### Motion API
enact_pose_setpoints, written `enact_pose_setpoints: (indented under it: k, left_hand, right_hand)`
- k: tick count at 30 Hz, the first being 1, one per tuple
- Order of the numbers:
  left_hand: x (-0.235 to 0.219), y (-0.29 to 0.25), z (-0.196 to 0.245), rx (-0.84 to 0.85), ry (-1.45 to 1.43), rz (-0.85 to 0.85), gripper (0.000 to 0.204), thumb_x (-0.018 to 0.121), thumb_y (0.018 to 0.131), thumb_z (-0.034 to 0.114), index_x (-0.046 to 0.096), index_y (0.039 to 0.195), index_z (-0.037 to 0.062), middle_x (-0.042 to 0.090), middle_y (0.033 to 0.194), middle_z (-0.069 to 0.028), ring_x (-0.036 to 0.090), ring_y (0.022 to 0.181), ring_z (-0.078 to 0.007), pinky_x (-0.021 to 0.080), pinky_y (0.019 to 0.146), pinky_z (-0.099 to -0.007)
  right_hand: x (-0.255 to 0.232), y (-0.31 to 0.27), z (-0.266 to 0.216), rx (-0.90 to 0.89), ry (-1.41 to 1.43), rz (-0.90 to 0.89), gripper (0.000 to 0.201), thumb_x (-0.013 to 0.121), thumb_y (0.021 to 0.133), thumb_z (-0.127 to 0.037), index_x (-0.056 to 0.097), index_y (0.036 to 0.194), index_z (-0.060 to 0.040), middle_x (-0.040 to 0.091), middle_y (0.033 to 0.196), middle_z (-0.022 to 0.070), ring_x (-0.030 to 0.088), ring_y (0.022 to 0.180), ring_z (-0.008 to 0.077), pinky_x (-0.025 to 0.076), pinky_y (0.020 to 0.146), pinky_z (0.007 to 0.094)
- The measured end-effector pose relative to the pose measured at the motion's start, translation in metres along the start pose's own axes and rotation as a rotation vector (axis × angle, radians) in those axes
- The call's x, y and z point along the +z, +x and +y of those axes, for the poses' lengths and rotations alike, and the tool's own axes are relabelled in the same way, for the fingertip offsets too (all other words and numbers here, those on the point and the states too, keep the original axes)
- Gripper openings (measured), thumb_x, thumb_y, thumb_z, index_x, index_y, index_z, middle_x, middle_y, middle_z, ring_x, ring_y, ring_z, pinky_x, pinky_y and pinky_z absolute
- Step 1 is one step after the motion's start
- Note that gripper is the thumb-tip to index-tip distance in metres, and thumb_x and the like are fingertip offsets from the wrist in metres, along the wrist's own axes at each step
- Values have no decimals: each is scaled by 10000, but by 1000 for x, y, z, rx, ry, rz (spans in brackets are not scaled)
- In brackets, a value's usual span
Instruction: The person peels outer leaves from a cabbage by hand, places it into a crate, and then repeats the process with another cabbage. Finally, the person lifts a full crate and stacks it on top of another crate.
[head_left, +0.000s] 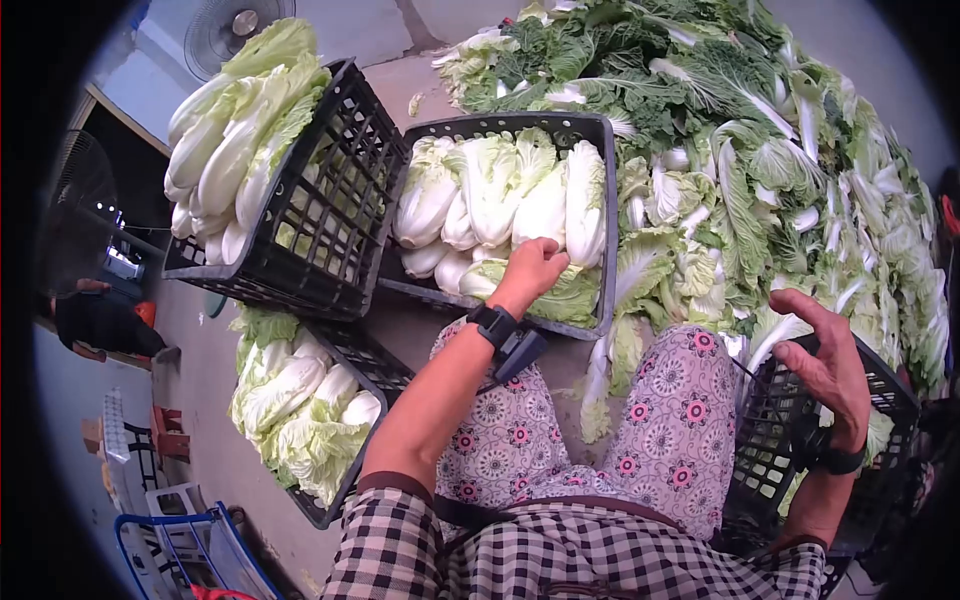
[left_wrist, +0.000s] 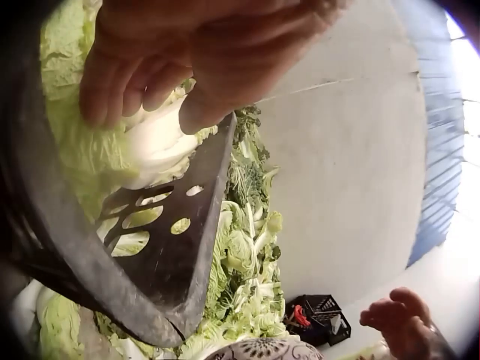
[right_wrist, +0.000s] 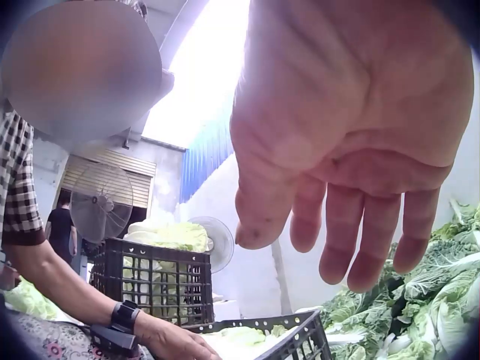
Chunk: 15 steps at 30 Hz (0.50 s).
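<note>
The trimmed cabbage (head_left: 545, 285) lies at the near edge of the middle crate (head_left: 600, 125), where the left hand (head_left: 532, 268) presses down on it with fingers curled over its leaves. That crate already holds a row of packed heads and looks nearly full, while the right hand (head_left: 825, 360) hangs loose and holding nothing above an unfilled crate (head_left: 770, 440). Judging by the big pile of untrimmed cabbages (head_left: 760, 150) beside it, plenty of sorting remains, though two more crates (head_left: 335, 180) at the left are loaded.

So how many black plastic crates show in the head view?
4: one tilted upper left, full of cabbages; one centre, under the left hand; one lower left; one by the right hand at right. Others may be hidden.
</note>
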<state>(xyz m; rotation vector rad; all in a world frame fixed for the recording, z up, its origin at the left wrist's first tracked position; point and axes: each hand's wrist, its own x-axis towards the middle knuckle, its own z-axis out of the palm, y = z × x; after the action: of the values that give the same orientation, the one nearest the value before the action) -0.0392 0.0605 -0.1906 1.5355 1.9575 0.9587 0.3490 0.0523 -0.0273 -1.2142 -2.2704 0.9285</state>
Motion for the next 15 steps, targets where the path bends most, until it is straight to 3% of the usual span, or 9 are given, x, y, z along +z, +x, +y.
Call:
enact_pose_setpoints:
  k: [2,3,4,5,8,10,12,15]
  left_hand:
    - [10,-2,9,-306,-278,-248,365,637,749,259,614,951,-44,650,815,-198,641,792,-305,494,719,-368]
    - [14,3,17,-75,-32,-226,403,637,743,263,592,962,-72,639,837,-232,632,799,-348,493,732,-389]
    - [30,8,8,-35,-49,-177,438,634,737,274,574,951,-103,620,878,-276,613,843,-392,486,767,-414]
    - [34,7,22,-104,5,-164,502,629,732,294,541,994,-125,600,929,-305,584,915,-421,464,821,-432]
    - [64,17,22,-288,-49,112,474,654,704,207,488,1020,-105,577,979,-318,564,959,-434,449,854,-445]
    - [51,11,23,-430,-101,11,480,618,721,198,457,1040,-122,562,1016,-315,549,982,-435,443,864,-442]
    - [67,-4,7,-401,-51,-10,572,631,706,207,387,1111,-114,561,1045,-308,552,1011,-412,436,882,-433]
    - [57,-6,20,-514,-286,-56,622,669,701,273,391,1120,-95,557,1062,-301,553,1019,-398,442,879,-420]
  right_hand:
    - [6,15,-2,-6,-2,-19,602,682,759,-406,535,1194,-17,606,1115,145,541,1083,276,364,965,347]
    - [10,23,-1,-15,35,-32,590,682,759,-390,536,1195,-20,604,1112,147,538,1081,276,368,961,347]
    - [14,28,-1,-22,55,-49,581,682,766,-371,531,1204,-21,585,1134,140,520,1099,256,361,963,345]
    - [27,26,-4,28,273,25,571,673,778,-353,524,1213,-15,554,1166,133,498,1115,236,351,968,346]
    - [32,37,6,2,286,-66,598,645,810,-347,463,1247,18,508,1218,153,463,1152,245,312,1004,363]
    - [35,36,22,-40,214,-104,623,619,835,-352,407,1298,7,475,1272,152,454,1172,256,311,1017,378]
    - [40,36,26,-53,239,-173,614,614,840,-342,403,1298,9,474,1275,157,451,1181,260,312,1021,384]
    - [42,37,38,-50,193,-215,624,615,841,-345,393,1307,6,470,1283,158,448,1187,264,313,1024,387]
